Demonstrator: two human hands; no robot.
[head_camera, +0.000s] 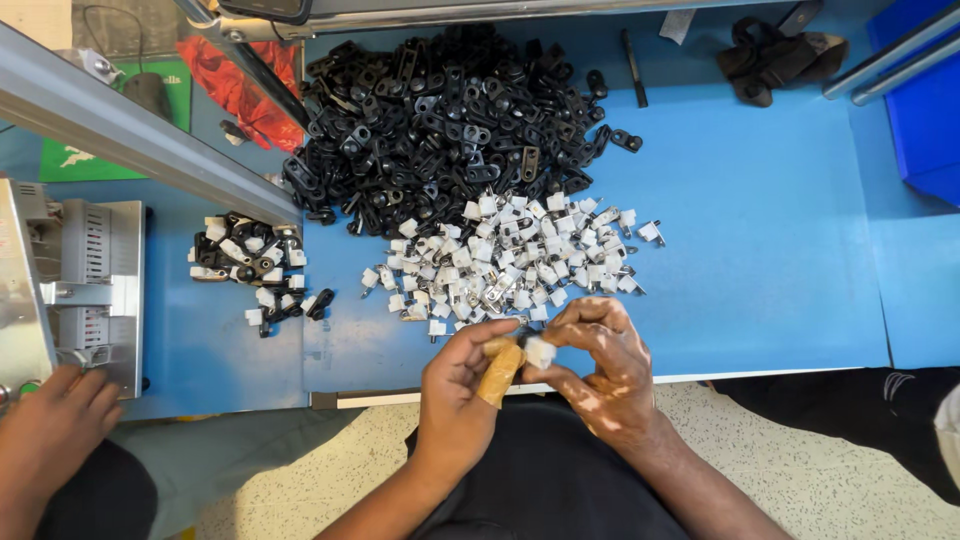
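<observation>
Both of the person's hands meet just past the near edge of the blue table. The left hand, its thumb wrapped in a tan finger cot, and the right hand pinch one small white part between their fingertips; both are closed narrowly on it. Just beyond them lies a scatter of white parts, and behind that a large heap of black clips. A smaller mixed pile sits to the left, near a metal machine. Another person's hand rests at that machine's lower corner
</observation>
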